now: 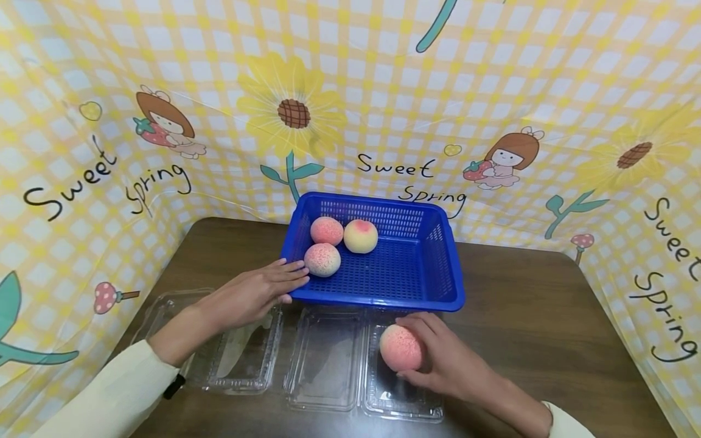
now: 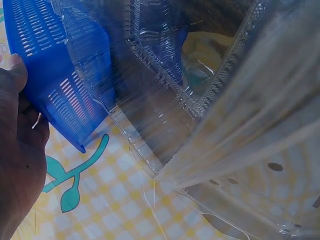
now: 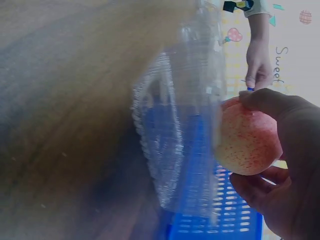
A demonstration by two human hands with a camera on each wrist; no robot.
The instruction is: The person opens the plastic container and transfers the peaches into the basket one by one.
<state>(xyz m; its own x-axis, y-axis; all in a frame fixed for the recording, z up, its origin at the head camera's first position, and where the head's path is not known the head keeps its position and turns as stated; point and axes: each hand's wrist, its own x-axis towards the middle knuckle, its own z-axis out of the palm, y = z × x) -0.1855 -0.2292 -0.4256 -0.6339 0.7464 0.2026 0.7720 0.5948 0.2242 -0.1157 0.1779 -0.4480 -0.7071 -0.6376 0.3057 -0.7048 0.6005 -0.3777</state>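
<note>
A blue plastic basket (image 1: 383, 298) holds three peaches, a pink one (image 1: 327, 231), a pale yellow one (image 1: 361, 236) and a speckled one (image 1: 322, 260), grouped at its left. My left hand (image 1: 257, 289) holds the basket's front left rim, fingers reaching over it beside the speckled peach and thumb on the outer wall. Between thumb and fingers, my right hand (image 1: 446, 359) grips another pink peach (image 1: 401, 348) over the right clear plastic container (image 1: 402, 407). The right wrist view shows this peach (image 3: 247, 137) close beside the container's clear wall (image 3: 195, 150).
A middle clear container (image 1: 325, 371) and a left one (image 1: 241, 359) stand in front of the basket on the dark wooden table (image 1: 515, 304). Left of them is a raised clear lid (image 1: 175, 304), partly behind my left forearm. Checked cloth (image 1: 350, 134) encloses the back and sides.
</note>
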